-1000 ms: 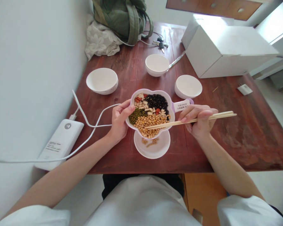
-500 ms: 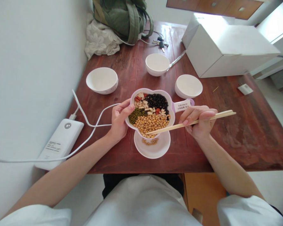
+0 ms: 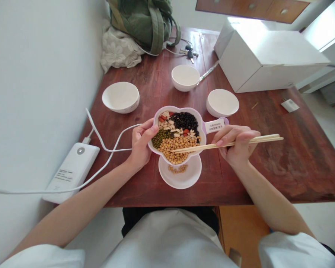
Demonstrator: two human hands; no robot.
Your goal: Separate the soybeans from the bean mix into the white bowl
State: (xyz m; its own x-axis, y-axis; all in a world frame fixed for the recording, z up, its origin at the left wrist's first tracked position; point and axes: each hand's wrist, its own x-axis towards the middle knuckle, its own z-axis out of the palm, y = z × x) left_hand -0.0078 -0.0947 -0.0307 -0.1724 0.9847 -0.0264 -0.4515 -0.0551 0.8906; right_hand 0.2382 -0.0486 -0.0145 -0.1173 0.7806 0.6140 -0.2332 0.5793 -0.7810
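Observation:
My left hand (image 3: pixel 142 144) grips the left rim of a purple-edged, flower-shaped bowl (image 3: pixel 203 131) with a labelled handle. Inside it lie soybeans (image 3: pixel 175 156), black beans (image 3: pixel 185 120), green mung beans (image 3: pixel 160 138), pale seeds and a few red peanuts. A pair of chopsticks (image 3: pixel 209 146) is pinched in my right hand (image 3: pixel 238 145), close beside the handle. Their tips rest over the soybeans. Partly under the bowl, toward me, is a white dish (image 3: pixel 181 182) holding some soybeans (image 3: pixel 177 169).
Three white bowls stand beyond: left (image 3: pixel 121 97), middle (image 3: pixel 185 78) and right (image 3: pixel 222 103). A white power bank (image 3: pixel 72 171) with a cable lies at left. At the back are a green bag (image 3: pixel 139 26), keys (image 3: pixel 190 53) and a large white box (image 3: pixel 268 56).
The chopstick tips have risen slightly, from the near edge of the soybeans farther into them. The chopsticks now lie more level. My left hand still holds the bowl in the same place.

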